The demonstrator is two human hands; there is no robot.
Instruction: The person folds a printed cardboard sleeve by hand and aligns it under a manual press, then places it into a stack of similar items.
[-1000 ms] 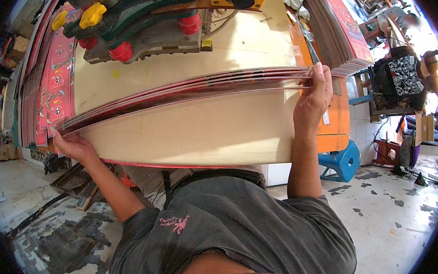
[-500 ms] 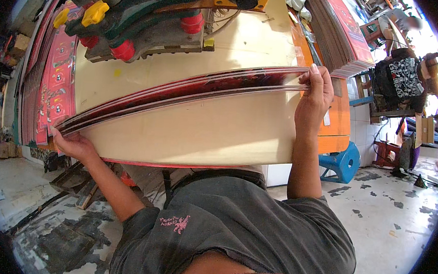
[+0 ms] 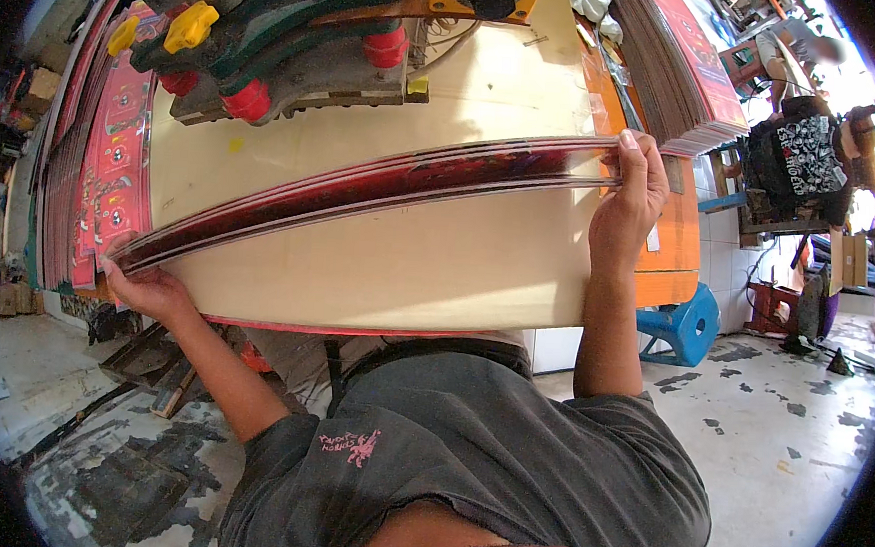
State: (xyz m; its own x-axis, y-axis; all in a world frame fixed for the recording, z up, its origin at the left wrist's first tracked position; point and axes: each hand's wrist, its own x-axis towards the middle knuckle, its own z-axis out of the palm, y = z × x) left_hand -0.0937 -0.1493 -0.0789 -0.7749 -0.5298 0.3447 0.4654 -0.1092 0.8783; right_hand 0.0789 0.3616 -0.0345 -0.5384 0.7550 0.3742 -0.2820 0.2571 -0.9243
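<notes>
A few long, thin printed sheets [image 3: 363, 184], dark red and glossy with pale edges, stretch between my hands above the cream work surface [image 3: 408, 262]. They stand nearly on edge and bow slightly, with a gap between the far and near ones. At their left end, my left hand [image 3: 159, 293] is closed round the corner, beside a stack of pink printed sheets [image 3: 117, 189]. My right hand [image 3: 635, 190] pinches the opposite end between thumb and fingers, higher and farther away. How the fingers sit behind the sheets is partly hidden.
Beyond the sheets stands a machine with green arms [image 3: 313, 15], yellow knobs [image 3: 191, 26] and red rubber feet [image 3: 247, 101]. A tall stack of printed sheets [image 3: 685, 73] rises at the far right. Beside the orange tabletop [image 3: 671, 258] is a blue stool [image 3: 690, 324]. Another person [image 3: 786, 59] sits farther off.
The held sheets have spread slightly, so more of the dark red face shows between their edges. My right hand has shifted a touch to the right; my left hand has barely moved.
</notes>
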